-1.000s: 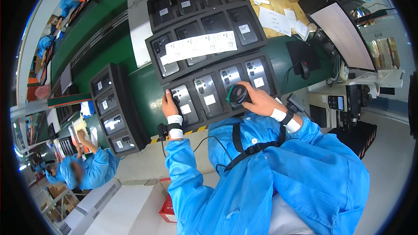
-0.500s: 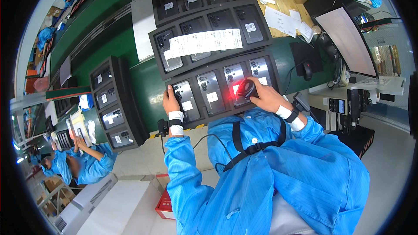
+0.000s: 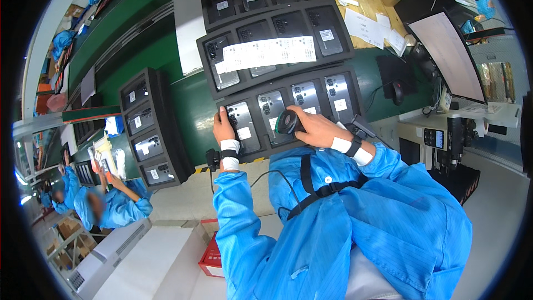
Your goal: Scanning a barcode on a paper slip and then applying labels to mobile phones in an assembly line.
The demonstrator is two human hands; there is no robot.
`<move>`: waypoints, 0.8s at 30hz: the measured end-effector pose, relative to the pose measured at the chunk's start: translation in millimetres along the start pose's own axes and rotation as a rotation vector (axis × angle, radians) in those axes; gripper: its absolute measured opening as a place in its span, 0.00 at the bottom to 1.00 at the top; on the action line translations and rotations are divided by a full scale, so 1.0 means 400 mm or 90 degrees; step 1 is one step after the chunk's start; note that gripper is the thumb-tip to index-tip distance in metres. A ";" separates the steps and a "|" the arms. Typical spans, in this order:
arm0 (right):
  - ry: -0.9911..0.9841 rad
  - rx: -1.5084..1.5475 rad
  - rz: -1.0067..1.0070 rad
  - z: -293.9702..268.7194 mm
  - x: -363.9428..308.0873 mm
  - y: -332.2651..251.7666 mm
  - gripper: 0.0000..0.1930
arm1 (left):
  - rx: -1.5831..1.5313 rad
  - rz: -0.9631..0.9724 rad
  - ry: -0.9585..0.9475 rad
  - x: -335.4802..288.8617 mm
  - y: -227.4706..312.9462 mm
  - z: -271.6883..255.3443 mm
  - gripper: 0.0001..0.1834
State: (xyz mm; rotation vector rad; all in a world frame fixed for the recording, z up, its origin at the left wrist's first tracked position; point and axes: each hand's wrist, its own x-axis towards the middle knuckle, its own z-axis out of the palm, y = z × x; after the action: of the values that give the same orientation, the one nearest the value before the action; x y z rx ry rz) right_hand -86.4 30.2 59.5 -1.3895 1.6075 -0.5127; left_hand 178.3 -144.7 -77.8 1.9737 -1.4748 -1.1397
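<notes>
My right hand (image 3: 316,129) grips a black handheld barcode scanner (image 3: 287,123), fingers wrapped round it. The scanner is above the second smartphone (image 3: 272,112) from the left in the nearest dark foam tray (image 3: 240,98), partly covering it. No red beam shows now. My left hand (image 3: 224,129) holds that tray's left edge, beside the leftmost smartphone (image 3: 244,128). Two more smartphones (image 3: 306,99) (image 3: 337,99) lie to the right in the same tray. The phones are back side up, with white labels on them.
Behind are more foam trays (image 3: 269,10) of phones, with a printed paper strip (image 3: 269,54) across one. Another tray stack (image 3: 166,133) stands left. At right are a monitor (image 3: 448,58), a mouse (image 3: 398,93) and loose papers (image 3: 365,28). A co-worker (image 3: 111,205) sits far left.
My right hand has moved left with the scanner, from the third phone to the second. The red light has gone out. My left hand stays at the tray edge.
</notes>
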 end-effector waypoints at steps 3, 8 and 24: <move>-0.043 -0.025 0.049 0.000 0.021 0.007 0.36 | 0.005 -0.009 0.006 -0.012 0.001 0.007 0.42; -0.067 -0.028 0.048 -0.014 0.032 -0.043 0.36 | -0.018 -0.006 -0.002 -0.001 -0.009 0.006 0.40; -0.057 -0.018 -0.145 0.151 0.174 -0.065 0.36 | -0.359 -0.042 -0.092 0.038 -0.069 0.043 0.35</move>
State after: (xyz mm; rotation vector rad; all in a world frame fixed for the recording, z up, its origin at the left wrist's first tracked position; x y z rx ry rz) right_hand -17.6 -26.6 25.2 -1.6049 1.3972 -0.5548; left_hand 182.1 -147.0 -113.3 1.5799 -1.0009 -1.5488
